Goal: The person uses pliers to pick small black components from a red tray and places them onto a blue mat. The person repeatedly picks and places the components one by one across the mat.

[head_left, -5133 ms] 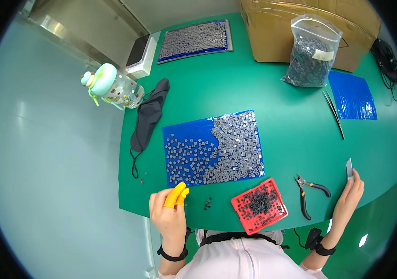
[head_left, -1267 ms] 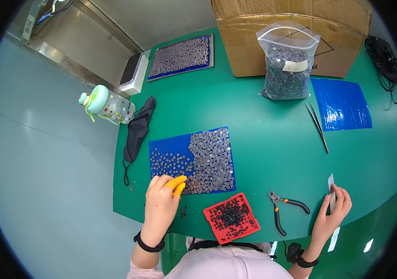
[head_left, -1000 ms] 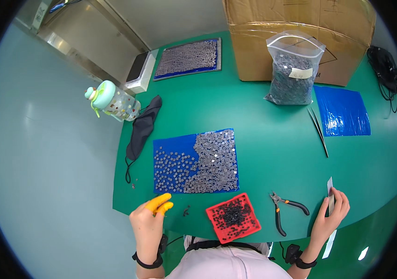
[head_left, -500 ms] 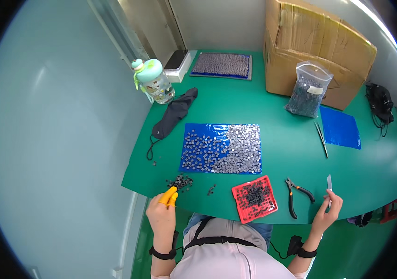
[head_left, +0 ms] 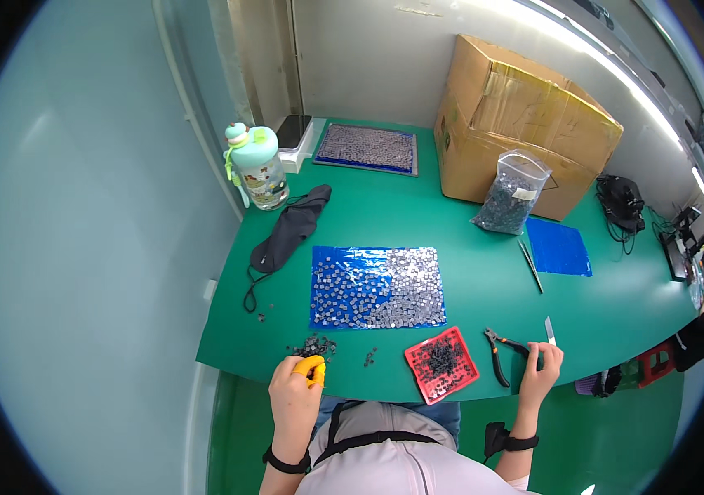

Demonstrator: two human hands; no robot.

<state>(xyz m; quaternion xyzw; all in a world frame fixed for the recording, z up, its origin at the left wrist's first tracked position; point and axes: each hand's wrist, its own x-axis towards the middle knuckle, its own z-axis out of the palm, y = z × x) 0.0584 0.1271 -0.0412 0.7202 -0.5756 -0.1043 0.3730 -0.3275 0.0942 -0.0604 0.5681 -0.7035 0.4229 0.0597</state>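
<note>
My left hand (head_left: 296,400), with yellow finger covers (head_left: 310,368) on its fingertips, is curled at the near edge of a loose pile of small black pieces (head_left: 314,345). Its fingers are bent together; whatever lies between them is hidden. At the right, my right hand (head_left: 540,375) is closed round the handle of a thin knife, whose pale blade (head_left: 550,328) points away from me. That hand overlaps one handle end of the black-and-orange cutting pliers (head_left: 495,356). Between my hands stands a red tray (head_left: 469,381) of small black parts.
Mid-table lies a blue sheet (head_left: 315,297) covered with small silvery squares. Beyond are a filled panel (head_left: 368,147), a bottle (head_left: 258,169), a dark cloth item (head_left: 290,227), a cardboard box (head_left: 525,115), a zip bag (head_left: 510,198), tweezers (head_left: 531,266) and a blue sheet (head_left: 560,247).
The view has shifted, showing more of the far wall and right side. My left fingers have curled inward. My right hand, with the knife, has moved left toward the pliers.
</note>
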